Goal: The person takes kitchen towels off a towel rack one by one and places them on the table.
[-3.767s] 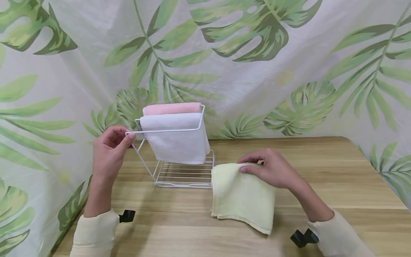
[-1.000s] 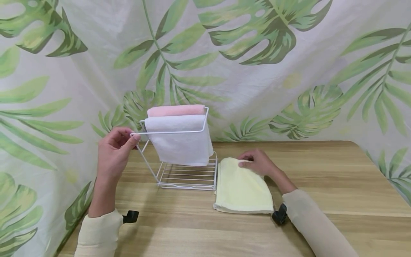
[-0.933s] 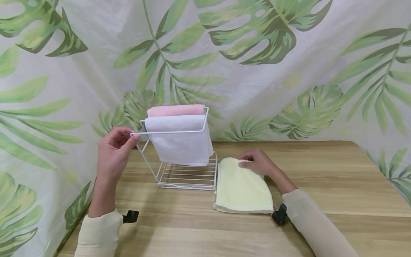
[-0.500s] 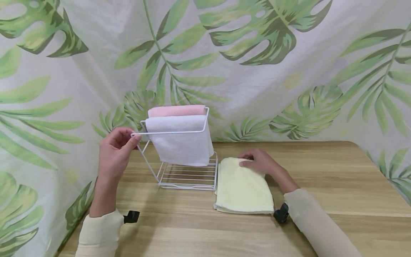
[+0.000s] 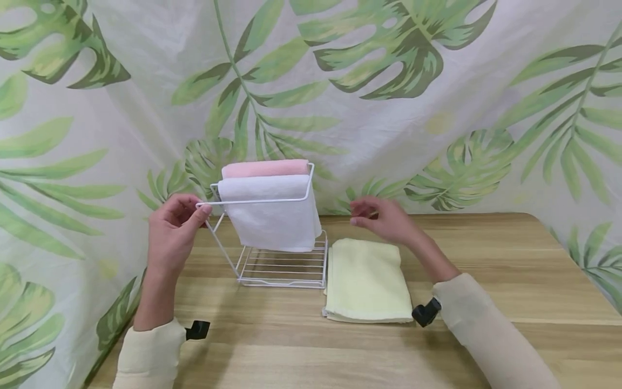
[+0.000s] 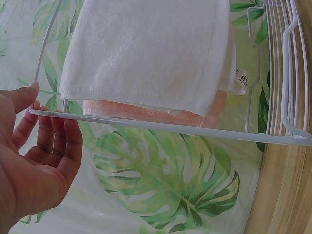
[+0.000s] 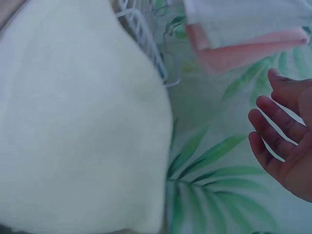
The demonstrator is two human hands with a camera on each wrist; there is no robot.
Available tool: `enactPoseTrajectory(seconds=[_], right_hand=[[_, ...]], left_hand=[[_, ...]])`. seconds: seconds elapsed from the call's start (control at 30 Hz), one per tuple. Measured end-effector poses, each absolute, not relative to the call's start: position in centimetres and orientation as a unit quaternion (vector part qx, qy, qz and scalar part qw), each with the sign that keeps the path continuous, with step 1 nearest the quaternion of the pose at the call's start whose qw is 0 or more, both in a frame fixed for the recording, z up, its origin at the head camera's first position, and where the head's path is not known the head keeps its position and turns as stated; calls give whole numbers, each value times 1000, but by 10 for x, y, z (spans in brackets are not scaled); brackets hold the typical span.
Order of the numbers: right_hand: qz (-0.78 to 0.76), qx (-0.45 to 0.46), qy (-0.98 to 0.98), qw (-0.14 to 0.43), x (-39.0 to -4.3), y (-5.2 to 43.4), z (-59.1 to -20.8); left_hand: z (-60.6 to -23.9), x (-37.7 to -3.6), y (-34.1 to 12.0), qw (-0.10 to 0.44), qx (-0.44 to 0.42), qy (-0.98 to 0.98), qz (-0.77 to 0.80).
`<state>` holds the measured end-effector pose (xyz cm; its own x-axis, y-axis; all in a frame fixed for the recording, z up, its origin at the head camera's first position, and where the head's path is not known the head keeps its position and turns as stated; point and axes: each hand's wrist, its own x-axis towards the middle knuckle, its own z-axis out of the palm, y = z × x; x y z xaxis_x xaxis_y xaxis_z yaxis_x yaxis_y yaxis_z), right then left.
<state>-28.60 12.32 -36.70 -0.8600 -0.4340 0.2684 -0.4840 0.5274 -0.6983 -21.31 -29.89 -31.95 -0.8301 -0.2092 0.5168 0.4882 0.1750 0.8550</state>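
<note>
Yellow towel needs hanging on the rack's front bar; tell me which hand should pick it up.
Right. The right hand hovers empty just above the yellow towel, while the left hand pinches the rack's front bar.

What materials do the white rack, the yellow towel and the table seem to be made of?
White rack: thin rods, smooth and glossy white, probably coated metal wire.
Yellow towel: soft, matte, fuzzy pile, folded in layers; it looks like terry or microfibre cloth, which of the two I cannot tell.
Table: light wood grain in straight bands with a flat sheen; solid wood or laminate, unclear.
</note>
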Motion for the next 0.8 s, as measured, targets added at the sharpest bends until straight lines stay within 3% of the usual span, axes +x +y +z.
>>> enactPoseTrajectory(seconds=[0.37,0.8], right_hand=[[429,302,-847,88,-270,98,-300],[455,334,-817,118,-267,68,-261]], left_hand=[[-320,-212,-301,276,-96,-721,-629],[-321,-212,-299,274,-93,-723,-627]])
